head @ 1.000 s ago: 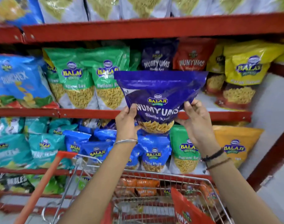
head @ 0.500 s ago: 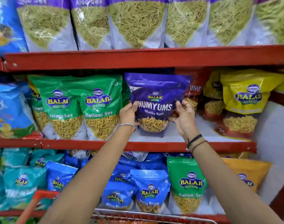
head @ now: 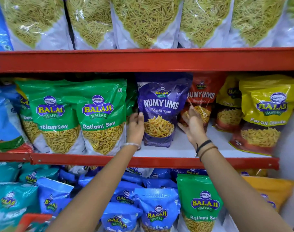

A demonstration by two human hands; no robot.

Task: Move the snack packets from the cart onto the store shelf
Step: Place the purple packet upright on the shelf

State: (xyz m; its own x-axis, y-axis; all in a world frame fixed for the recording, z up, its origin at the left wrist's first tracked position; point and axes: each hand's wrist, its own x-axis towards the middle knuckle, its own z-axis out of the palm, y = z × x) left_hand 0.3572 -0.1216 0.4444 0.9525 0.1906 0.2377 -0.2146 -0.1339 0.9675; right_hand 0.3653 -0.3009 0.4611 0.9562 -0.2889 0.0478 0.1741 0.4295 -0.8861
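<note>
Both forearms are seen bare, without sleeves. A thin silver metal bangle is worn at the left wrist. A black cord band and a brown cord band are worn side by side at the right wrist.

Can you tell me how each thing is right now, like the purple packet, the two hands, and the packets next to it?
Purple Numyums packet: standing upright on the middle shelf.
Left hand: open, fingers touching the purple packet's left edge.
Right hand: open, off the purple packet, in front of the red Numyums packet.
Green Ratlami Sev packets: upright, leaning back.
Yellow Farali Chevdo packet: upright, tilted.
</note>
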